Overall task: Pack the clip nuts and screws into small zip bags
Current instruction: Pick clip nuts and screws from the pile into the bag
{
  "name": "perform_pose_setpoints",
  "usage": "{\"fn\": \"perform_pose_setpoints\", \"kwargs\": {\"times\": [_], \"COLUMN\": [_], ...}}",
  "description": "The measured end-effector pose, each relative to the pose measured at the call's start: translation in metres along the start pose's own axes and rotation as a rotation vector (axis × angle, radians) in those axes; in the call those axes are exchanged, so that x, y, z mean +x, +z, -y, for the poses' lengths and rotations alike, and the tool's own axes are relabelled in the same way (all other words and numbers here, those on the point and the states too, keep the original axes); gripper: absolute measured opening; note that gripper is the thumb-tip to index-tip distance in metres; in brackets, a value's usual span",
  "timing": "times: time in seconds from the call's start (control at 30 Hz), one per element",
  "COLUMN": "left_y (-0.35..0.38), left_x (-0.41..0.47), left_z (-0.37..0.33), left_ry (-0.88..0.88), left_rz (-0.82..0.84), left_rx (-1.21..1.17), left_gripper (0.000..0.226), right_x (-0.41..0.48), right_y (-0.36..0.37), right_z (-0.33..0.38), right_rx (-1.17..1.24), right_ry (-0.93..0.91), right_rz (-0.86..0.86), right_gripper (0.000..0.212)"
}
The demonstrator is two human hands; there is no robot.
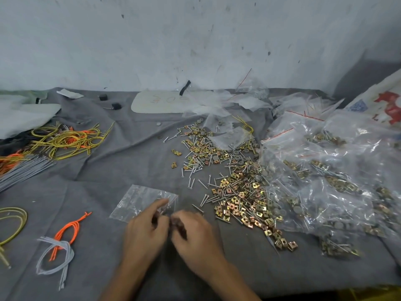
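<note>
Near the front edge of the table [121, 168], over a rumpled grey cloth, holds both hands close together. Pinches the near right corner of a small zip bag [138, 203] with the left hand [145, 229], forefinger stretched flat on top of the clear plastic, the rest of the bag lying on the cloth up and left of the knuckles. Holds the right hand [195, 233] just beside the left, almost touching, fingers curled in toward the bag's corner; too blurred to tell what, if anything, sits between those fingertips. Has a loose spread of brass-coloured clip nuts [243, 203] and silver screws [192, 170] just right of the hands, mixed with small grey discs and reaching back toward mid-table. Farther right, touching that spread, a heap of filled bags [325, 174], nuts and screws visible through the plastic. Well to the left, a tangle of yellow-green wires [65, 140] and a fan of grey rods [21, 172]; nearer, a knot of orange and grey cords [61, 246]. At the back, against the stained wall, a pale board [160, 103] with faint writing.
</note>
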State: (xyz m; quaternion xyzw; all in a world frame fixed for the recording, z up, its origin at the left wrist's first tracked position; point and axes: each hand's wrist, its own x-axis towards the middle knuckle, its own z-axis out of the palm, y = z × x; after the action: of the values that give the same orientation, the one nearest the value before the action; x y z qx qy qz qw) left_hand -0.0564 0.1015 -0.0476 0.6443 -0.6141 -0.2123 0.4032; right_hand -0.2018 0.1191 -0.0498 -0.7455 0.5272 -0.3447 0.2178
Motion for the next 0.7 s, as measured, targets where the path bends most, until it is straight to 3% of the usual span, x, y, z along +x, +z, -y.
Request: {"fn": "perform_pose_setpoints", "kwargs": {"times": [0.13,0.27,0.4,0.47,0.6,0.7], "left_y": [0.0,0.001,0.002,0.002,0.004,0.005], "left_x": [0.0,0.001,0.001,0.001,0.001,0.002], "left_z": [0.001,0.003,0.006,0.007,0.008,0.008], "left_ry": [-0.021,-0.005,-0.004,0.0,-0.011,-0.028], "left_rz": [-0.016,-0.013,-0.028,-0.029,-0.028,-0.024], "left_rx": [-0.007,-0.02,-0.041,-0.042,-0.061,-0.072], "left_gripper": [0.042,0.045,0.043,0.043,0.042,0.042], "right_x": [0.006,0.011,0.015,0.022,0.063,0.11], "right_y": [0.007,0.004,-0.009,-0.021,-0.069,-0.113], "right_z": [0.003,-0.003,-0.008,-0.011,-0.038,-0.073], "right_rx": [0.082,0.063,0.089,0.073,-0.039,-0.229], "right_ry": [0.078,0.022,-0.033,-0.044,0.006,0.134], "right_rz": [-0.034,0.031,0.192,0.227,0.119,0.061], "right_gripper": [0.015,0.008,0.035,0.035,0.021,0.022]}}
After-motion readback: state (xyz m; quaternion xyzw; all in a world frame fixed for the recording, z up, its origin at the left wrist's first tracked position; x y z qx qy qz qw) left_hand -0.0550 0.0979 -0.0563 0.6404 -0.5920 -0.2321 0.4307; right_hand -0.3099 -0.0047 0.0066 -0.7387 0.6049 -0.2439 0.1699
